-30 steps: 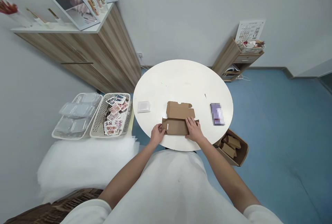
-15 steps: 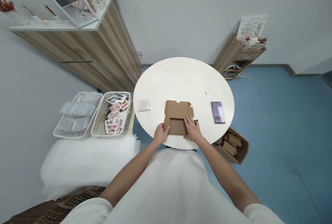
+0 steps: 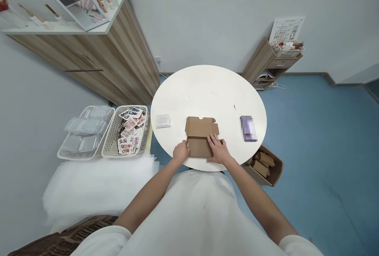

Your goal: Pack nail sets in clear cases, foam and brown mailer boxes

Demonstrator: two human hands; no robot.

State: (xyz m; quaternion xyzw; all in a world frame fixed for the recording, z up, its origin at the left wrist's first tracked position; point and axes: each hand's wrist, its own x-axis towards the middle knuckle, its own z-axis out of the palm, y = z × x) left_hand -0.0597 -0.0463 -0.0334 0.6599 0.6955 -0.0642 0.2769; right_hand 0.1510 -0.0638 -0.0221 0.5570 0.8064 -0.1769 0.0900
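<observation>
A brown cardboard box lies with its lid spread back on the white oval table, near the front edge. At the box's left side, my left hand is closed on the side wall. My right hand grips the right side, its fingers reaching over the wall and the thumb low at the front corner. A clear flat packet rests on the table to the left. Over on the right lies a purple package, its face pixelated.
Left of the table stand a basket of printed cards and a basket of clear plastic cases, above white sheeting. A carton of folded cardboard sits on the floor at the right.
The box's left side flap, outside before, now stands up or is folded in under my left hand, whose fingers have curled closed. My right hand stays on the right side.
</observation>
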